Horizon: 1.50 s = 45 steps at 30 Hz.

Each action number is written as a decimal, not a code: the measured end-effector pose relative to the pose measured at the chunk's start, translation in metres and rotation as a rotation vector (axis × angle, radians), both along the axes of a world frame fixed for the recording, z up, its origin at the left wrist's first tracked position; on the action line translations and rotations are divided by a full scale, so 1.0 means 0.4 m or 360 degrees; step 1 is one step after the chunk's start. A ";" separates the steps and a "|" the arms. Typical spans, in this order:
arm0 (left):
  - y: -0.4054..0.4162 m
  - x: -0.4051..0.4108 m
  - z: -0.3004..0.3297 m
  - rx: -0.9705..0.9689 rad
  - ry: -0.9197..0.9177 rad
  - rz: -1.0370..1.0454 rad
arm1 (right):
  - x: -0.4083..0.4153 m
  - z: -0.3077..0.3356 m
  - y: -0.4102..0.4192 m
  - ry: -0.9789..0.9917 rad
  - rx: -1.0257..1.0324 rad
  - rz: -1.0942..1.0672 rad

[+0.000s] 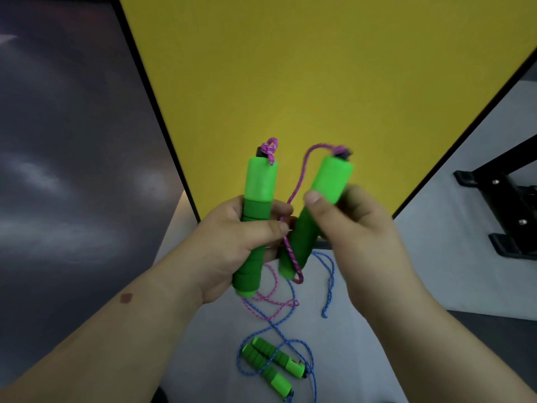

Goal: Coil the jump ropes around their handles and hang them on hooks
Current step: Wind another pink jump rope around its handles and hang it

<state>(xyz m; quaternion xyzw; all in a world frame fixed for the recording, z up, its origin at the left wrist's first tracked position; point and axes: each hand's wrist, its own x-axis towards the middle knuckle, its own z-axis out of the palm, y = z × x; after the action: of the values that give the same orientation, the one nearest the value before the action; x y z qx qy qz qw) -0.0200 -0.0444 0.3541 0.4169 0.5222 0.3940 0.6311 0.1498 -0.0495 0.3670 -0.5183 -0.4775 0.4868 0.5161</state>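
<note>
My left hand (235, 245) grips one green foam handle (260, 187) upright, a knot of pink rope at its top. Beside it, my right hand (357, 228) holds the second green handle (328, 184), tilted so its top leans right. The pink rope (292, 257) runs from that handle's top down between the two handles, and its slack hangs to the floor (363, 344). Below my hands, a second jump rope lies on the floor: two green handles (276, 359) side by side with a loose blue rope (328, 274) looping around them. No hooks are in view.
A yellow panel (319, 68) with a black frame stands upright just beyond my hands. A dark wall (72, 141) fills the left side. At the right, black metal stand feet (502, 205) rest on the light floor.
</note>
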 end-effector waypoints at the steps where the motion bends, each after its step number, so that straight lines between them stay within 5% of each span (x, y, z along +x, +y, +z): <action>1: 0.006 -0.012 -0.006 0.0008 0.0155 0.0058 | 0.008 0.005 0.004 0.0062 0.0091 -0.0103; 4: 0.016 -0.050 -0.016 0.0154 0.0997 0.0068 | 0.029 0.020 0.009 0.0080 0.0311 -0.0290; 6: 0.004 -0.044 -0.006 0.0234 0.1310 0.0036 | 0.028 0.019 0.008 0.0078 0.0254 -0.0284; 8: 0.000 -0.027 0.001 0.0292 0.1086 0.0066 | 0.017 0.009 0.008 0.0005 0.0048 -0.0113; 11: -0.006 0.010 0.006 0.0099 0.0307 -0.0097 | 0.001 -0.004 0.003 0.0113 -0.0249 0.0187; 17: -0.013 0.005 0.010 -0.0077 -0.0148 -0.0175 | 0.012 -0.002 0.004 0.0452 -0.0343 0.0270; 26: -0.031 0.014 0.025 -0.0122 -0.0178 -0.0280 | 0.034 -0.003 0.010 -0.0130 -0.0264 0.0407; 32: -0.031 0.005 0.033 -0.0137 -0.0130 -0.0450 | 0.055 0.018 0.005 -0.0237 -0.0354 0.0718; 38: -0.033 -0.006 0.043 -0.0125 0.0065 -0.0702 | 0.059 0.024 -0.001 -0.0708 0.0307 -0.0149; 42: -0.044 -0.007 0.048 -0.0139 0.0183 -0.0979 | 0.053 0.026 -0.014 -0.0518 0.0342 0.0551; 45: -0.040 -0.014 0.044 -0.0135 0.0217 -0.1006 | 0.049 0.032 -0.018 -0.0526 0.0408 0.0668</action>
<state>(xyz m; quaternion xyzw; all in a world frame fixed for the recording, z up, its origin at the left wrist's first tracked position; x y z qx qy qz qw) -0.0256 -0.0603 0.3716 0.5572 0.4240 0.1277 0.7025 0.1694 -0.0566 0.3798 -0.4110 -0.7094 0.4275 0.3808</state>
